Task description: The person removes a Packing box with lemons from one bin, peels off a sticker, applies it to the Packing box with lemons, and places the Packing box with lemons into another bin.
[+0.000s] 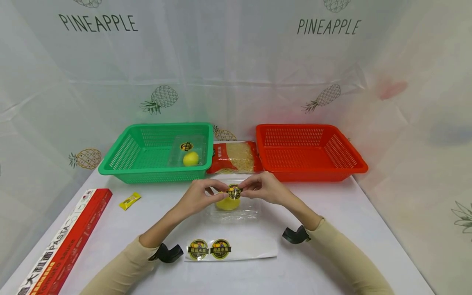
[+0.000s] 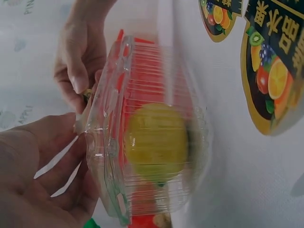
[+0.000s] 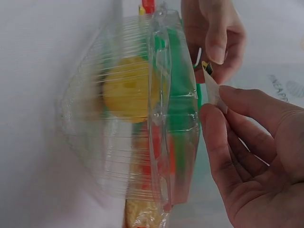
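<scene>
A round black-and-gold fruit sticker [image 1: 234, 191] is pinched at its two edges by my left hand [image 1: 200, 197] and my right hand [image 1: 266, 188]. Both hands hold it just above a clear plastic clamshell box [image 1: 248, 213], whose lid looks closed. Inside the box lies a round yellow fruit [image 1: 226, 204], seen through the ribbed wall in the left wrist view. Edge-on in the right wrist view, the sticker shows its pale underside between thumb and fingertips. Whether it touches the lid I cannot tell. Nearer me lies a white backing sheet [image 1: 254, 249] with two more such stickers.
A green basket [image 1: 155, 176] at back left holds another clear box [image 1: 177, 149] with a sticker and yellow fruit. At back right stands a red basket [image 1: 306, 176], with a red bag [image 1: 239, 157] between them. Leftward lie a pasta box [image 1: 70, 237] and a yellow packet [image 1: 130, 201].
</scene>
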{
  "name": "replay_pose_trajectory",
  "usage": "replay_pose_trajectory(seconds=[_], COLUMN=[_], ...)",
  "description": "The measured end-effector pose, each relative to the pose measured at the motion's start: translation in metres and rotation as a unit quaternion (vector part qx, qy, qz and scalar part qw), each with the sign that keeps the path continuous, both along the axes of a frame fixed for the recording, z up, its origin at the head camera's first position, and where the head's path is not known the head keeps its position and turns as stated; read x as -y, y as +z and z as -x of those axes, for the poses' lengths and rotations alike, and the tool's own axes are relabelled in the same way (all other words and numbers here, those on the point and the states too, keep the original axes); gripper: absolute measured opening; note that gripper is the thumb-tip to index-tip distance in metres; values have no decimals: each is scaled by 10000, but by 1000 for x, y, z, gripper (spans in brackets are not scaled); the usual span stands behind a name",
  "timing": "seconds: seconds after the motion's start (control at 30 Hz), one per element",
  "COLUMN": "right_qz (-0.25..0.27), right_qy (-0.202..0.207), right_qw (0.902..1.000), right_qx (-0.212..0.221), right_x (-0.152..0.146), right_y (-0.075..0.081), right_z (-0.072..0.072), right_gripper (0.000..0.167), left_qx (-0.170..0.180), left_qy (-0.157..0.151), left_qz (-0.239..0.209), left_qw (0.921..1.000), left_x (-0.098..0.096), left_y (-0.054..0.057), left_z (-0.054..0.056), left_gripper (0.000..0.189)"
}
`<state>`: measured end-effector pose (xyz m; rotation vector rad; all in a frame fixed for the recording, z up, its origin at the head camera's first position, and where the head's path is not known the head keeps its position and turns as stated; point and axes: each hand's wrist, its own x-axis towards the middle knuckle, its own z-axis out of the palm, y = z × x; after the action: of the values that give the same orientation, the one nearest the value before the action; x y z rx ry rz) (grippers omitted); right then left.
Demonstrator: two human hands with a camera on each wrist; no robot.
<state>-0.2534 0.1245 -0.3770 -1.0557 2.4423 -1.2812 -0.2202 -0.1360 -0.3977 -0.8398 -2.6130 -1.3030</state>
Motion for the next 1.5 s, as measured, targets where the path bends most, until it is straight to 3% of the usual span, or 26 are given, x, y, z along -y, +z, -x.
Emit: replay_pose_trajectory(seconds=[0.27, 0.63, 1.23, 1.5], right_qz=[-51, -456, -805, -917], right_qy=[-73, -169, 30, 37], right_qw=[9999, 9976, 9957, 9956], right_qx=[59, -488, -455, -196], right_x=[4, 7, 13, 15], right_y=[-6, -5, 0, 3], right_z=[3, 6, 11, 14], right_gripper=[19, 18, 13, 14], left_qx=[-130, -302, -197, -43], left_qy=[122, 26, -80, -176], left_qz=[193, 507, 1116, 1181], left_qw=[9997, 9983, 9935, 9928], left_x=[0, -1, -3, -5], left_y=[-2, 0, 5, 8], left_z=[2, 5, 15, 19], left_gripper=[16, 16, 17, 17])
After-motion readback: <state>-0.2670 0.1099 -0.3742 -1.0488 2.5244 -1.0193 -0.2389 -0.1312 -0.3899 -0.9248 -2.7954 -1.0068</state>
